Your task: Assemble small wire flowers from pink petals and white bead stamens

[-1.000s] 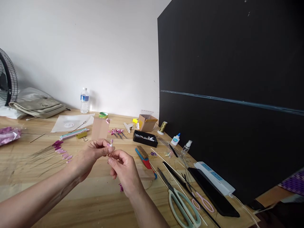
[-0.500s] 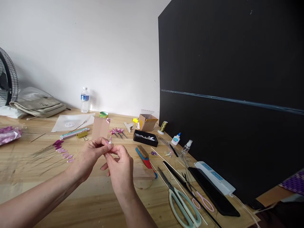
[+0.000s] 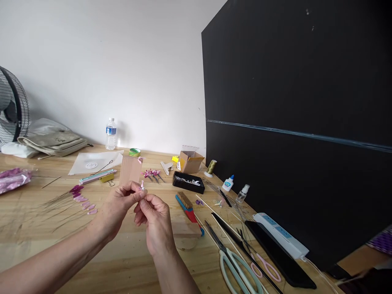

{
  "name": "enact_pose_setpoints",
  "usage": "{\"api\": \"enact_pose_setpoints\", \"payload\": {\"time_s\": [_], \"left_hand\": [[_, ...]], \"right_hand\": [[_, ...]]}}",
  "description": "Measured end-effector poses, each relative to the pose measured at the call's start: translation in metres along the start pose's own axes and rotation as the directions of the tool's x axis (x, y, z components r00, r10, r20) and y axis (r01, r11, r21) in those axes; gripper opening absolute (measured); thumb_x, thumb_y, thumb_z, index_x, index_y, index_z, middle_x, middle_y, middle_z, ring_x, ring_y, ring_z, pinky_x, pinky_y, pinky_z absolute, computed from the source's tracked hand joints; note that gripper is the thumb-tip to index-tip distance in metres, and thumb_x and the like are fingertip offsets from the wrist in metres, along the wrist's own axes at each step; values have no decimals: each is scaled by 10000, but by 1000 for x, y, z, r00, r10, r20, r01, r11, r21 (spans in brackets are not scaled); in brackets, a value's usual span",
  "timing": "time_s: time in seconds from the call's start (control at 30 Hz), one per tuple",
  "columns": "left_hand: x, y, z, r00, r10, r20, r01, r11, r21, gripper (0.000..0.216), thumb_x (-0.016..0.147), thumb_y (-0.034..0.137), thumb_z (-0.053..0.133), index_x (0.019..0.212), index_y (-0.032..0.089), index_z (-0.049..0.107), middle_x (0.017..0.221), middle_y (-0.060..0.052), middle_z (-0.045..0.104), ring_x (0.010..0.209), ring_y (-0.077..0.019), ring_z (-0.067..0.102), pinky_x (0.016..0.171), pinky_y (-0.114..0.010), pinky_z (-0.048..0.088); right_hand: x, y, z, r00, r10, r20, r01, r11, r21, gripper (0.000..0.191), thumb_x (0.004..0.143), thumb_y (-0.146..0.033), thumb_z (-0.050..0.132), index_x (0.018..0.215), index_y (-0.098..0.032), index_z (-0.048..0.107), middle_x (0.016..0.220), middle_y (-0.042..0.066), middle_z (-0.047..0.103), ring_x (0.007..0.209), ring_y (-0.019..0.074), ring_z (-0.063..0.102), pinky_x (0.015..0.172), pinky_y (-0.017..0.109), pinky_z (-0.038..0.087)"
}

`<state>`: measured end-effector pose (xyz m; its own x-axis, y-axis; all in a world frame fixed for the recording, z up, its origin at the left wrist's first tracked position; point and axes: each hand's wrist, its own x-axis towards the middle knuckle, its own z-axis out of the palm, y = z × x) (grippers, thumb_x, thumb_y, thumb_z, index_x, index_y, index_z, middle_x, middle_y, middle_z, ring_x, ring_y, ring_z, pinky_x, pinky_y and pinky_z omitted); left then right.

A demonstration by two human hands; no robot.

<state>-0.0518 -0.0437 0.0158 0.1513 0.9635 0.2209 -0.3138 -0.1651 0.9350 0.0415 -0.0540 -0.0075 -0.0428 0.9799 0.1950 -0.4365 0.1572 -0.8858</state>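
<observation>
A flat, matte black panel [image 3: 290,81] with a pale horizontal seam stands at the right of the work area. The tabletop [image 3: 122,261] is light wood with broad, streaked grain. The left hand [image 3: 121,204] extends diagonally from lower left, thumb and index finger pressed together in a narrow pinch. The right hand [image 3: 157,218] rises from below, its thumb and index finger closely spaced, the remaining fingers curled beneath; whether it grips anything cannot be told. Long steel scissors with pale green loop handles [image 3: 223,248] lie at right. Beside them lies a red-and-blue brush with dense brown bristles [image 3: 189,212]. Tapered purple-to-pink petals on thin wire stems [image 3: 81,199] form a row at left. The smallest component, a pink floral piece with a rounded white part [image 3: 142,186], is held upright above the table in the left pinch, just above the right fingertips.
</observation>
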Motion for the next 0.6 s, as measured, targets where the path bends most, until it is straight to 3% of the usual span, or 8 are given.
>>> {"api": "enact_pose_setpoints", "payload": {"time_s": [0.2, 0.47, 0.6], "left_hand": [[0, 2, 0, 979, -120, 163, 124, 992, -14, 178, 729, 294, 607, 603, 180, 552, 392, 67, 514, 355, -93, 463, 500, -245, 343], [-1, 7, -2, 969, -156, 190, 159, 987, -2, 168, 722, 278, 623, 601, 174, 572, 432, 53, 549, 429, -92, 484, 587, -253, 352], [0, 5, -3, 977, -133, 166, 132, 991, 13, 198, 719, 260, 629, 555, 169, 564, 440, 54, 537, 470, -88, 471, 594, -239, 343]], "right_hand": [[-2, -4, -5, 993, 103, 64, -114, 974, 194, 218, 621, -336, 690, 598, -154, 573, 507, -39, 497, 396, 38, 362, 386, 170, 247], [-2, -7, -13, 967, 206, 153, -245, 918, 311, 206, 567, -274, 743, 587, -151, 579, 501, -42, 508, 377, 15, 332, 370, 155, 191], [-3, -10, -15, 956, 224, 189, -271, 921, 279, 195, 591, -268, 732, 596, -142, 583, 499, -39, 522, 364, 11, 345, 364, 151, 216]]}}
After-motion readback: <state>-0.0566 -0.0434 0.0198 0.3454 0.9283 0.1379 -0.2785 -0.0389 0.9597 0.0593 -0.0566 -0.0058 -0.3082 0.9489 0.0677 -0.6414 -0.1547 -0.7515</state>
